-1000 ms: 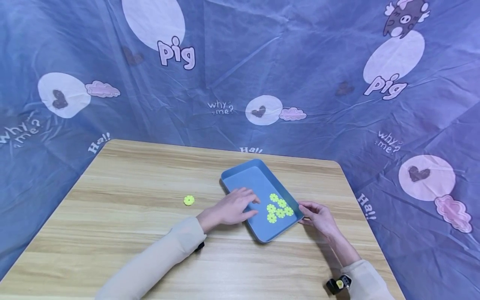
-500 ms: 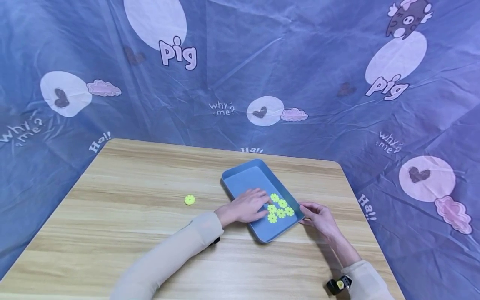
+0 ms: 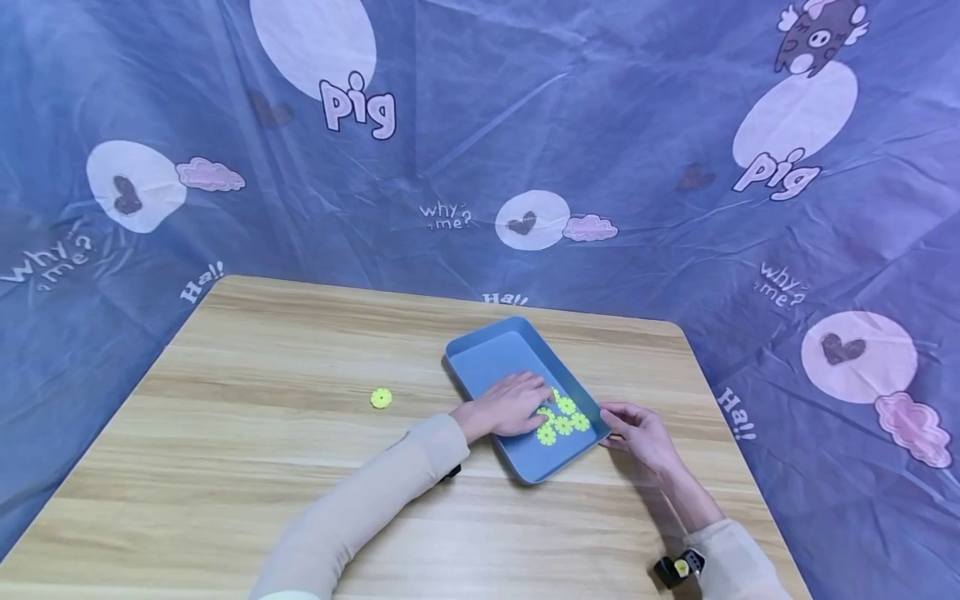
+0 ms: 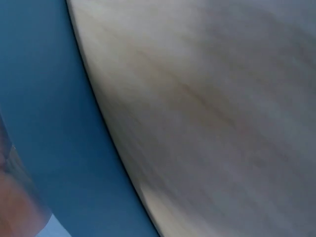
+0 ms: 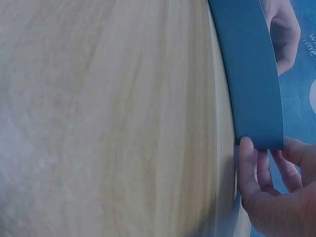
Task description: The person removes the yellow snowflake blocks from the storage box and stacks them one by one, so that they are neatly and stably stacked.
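Note:
A blue tray [image 3: 480, 358] lies at an angle on the table, with several yellow flower-shaped pieces [image 3: 562, 425] in its near right part. Over these pieces reaches my left hand [image 3: 506, 406], its thumb and forefinger apart and fingertips at the pieces; the fingertips partly cover some. My right hand [image 3: 641, 437] grips the tray's right corner; in the right wrist view its thumb is at the rim and a fingertip at the lower edge. The left wrist view shows mostly the tray's outer wall [image 4: 64, 108] and a blurred bit of hand [image 4: 17, 207].
One more yellow flower-shaped piece [image 3: 381, 398] lies on the wooden table [image 3: 300, 350], left of the tray. A printed blue cloth [image 3: 450, 150] hangs behind and beside the table. A black wrist device [image 3: 678, 568] shows at the right sleeve.
My left hand has moved right and further into the tray, from its left side to the yellow pieces. The right hand keeps its grip on the corner.

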A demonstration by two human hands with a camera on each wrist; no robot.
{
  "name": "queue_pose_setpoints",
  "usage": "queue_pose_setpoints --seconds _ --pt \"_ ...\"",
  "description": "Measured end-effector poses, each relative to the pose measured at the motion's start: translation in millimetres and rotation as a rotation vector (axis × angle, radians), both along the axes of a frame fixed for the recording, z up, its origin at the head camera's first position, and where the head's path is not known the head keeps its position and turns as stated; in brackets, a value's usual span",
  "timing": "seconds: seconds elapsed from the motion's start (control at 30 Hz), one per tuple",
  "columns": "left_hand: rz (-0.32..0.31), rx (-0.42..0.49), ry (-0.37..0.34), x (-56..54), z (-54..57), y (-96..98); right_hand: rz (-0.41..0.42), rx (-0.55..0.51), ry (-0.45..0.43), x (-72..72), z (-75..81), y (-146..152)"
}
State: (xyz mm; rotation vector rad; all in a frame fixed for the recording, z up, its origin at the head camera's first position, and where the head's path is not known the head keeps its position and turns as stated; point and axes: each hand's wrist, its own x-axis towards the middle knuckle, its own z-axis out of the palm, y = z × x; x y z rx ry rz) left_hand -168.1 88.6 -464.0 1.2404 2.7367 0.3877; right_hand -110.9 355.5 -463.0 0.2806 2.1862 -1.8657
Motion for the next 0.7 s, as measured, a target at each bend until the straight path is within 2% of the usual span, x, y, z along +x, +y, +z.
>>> queue_pose_setpoints --seconds 0.27,0.7 --pt "-0.001 -0.048 0.004 -1.1 -4.9 4.2 0.012 0.001 0.001 0.1 0.0 -0.5" --pt "-0.008 -0.077 0.001 -3.8 -7.8 7.0 0.011 0.005 -0.005 0.9 0.3 0.4"
